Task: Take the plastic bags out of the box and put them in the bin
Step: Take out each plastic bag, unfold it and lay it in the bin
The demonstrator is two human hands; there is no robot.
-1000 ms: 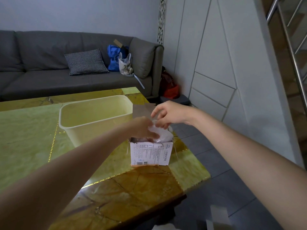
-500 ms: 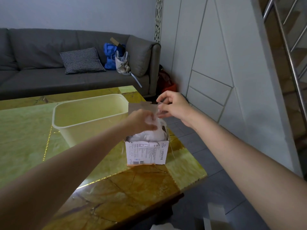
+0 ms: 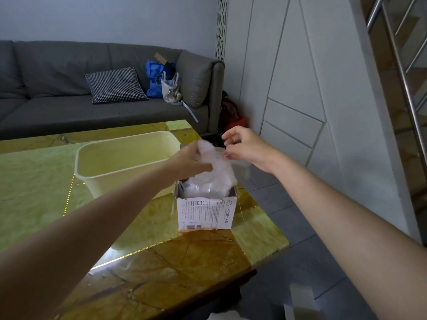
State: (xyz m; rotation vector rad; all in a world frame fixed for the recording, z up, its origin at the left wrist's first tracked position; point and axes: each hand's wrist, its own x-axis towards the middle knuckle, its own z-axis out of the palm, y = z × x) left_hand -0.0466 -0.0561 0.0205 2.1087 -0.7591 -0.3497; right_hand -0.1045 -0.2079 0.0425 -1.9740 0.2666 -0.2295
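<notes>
A small white printed cardboard box [image 3: 206,213] stands open near the table's right edge, stuffed with clear plastic bags [image 3: 209,183]. My left hand [image 3: 188,161] grips a bunch of the bags and holds it raised above the box's opening. My right hand [image 3: 245,145] is just right of that bunch and pinches a thin edge of the clear plastic between thumb and fingers. The pale yellow plastic bin [image 3: 124,162] sits directly left of the box; nothing shows inside it.
The green and amber marble table [image 3: 196,262] ends just right of the box, with grey floor tiles beyond. A grey sofa [image 3: 57,88] with a checked cushion and bags stands behind. White wall panels and a stair rail are on the right.
My left hand has lifted the bunch of bags higher out of the box. My right hand rose from the box's top and now pinches the plastic's edge.
</notes>
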